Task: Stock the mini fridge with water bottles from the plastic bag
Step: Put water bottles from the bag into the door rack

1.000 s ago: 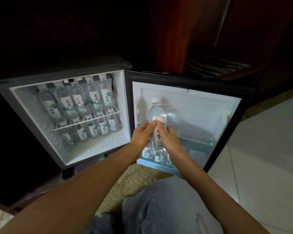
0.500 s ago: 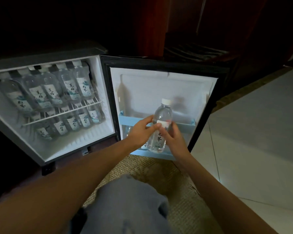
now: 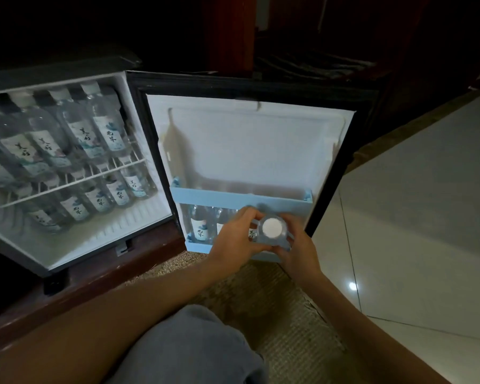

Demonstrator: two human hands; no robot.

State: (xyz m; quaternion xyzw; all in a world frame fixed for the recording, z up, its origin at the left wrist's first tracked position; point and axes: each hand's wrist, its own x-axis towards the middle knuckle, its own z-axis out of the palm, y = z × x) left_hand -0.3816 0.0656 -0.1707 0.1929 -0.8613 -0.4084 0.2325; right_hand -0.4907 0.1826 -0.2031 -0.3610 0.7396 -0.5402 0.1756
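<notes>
The job looks nearly done. Both hands hold one water bottle (image 3: 271, 228) by its shoulder, white cap towards the person's face. The left hand (image 3: 230, 239) and right hand (image 3: 299, 253) have their fingers (image 3: 247, 217) curled round it from either side.

Just beyond the fingertips is the pale blue door shelf (image 3: 233, 195) of the mini fridge (image 3: 128, 225), and the bottle seems to be going into its right end. Just left of the left fingers, two bottles (image 3: 199, 225) already stand in that shelf. A third label shows between the fingers, but I cannot tell whose it is.

Well to the left of the hands, the cabinet holds at least five bottles on the wire shelf (image 3: 75, 178) and at least five below. The plastic bag is out of sight, so I can't say how many remain.
</notes>
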